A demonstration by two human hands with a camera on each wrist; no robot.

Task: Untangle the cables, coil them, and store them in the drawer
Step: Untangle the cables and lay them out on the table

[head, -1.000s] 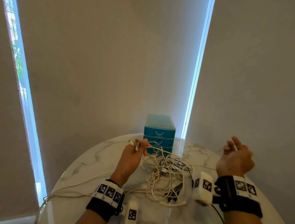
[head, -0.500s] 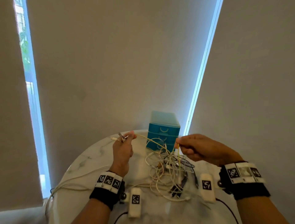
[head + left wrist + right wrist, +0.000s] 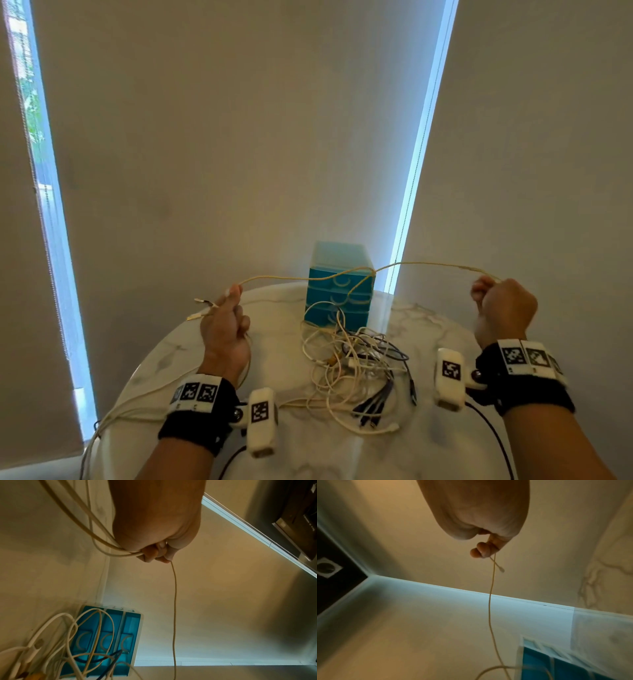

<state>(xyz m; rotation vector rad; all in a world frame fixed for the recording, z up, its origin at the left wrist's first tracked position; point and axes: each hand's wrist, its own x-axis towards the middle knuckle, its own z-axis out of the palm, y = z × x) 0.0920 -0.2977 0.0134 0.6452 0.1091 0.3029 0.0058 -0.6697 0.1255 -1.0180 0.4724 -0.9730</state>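
Note:
A thin cream cable stretches in the air between my two hands, in front of the blue three-drawer box. My left hand grips one end of it, with plug ends sticking out to the left; thicker white cables pass through the same fist. My right hand pinches the cable near its other end. A tangle of white and dark cables lies on the marble table between my wrists. The drawers look shut.
The round table stands against beige blinds, with bright window strips at the left and behind the box. White cables hang over the table's left edge. A black lead trails from my right wrist.
My right hand came in, took the cream cable and pulled it out to the right. The left hand rose and moved left, so the cable now spans between them.

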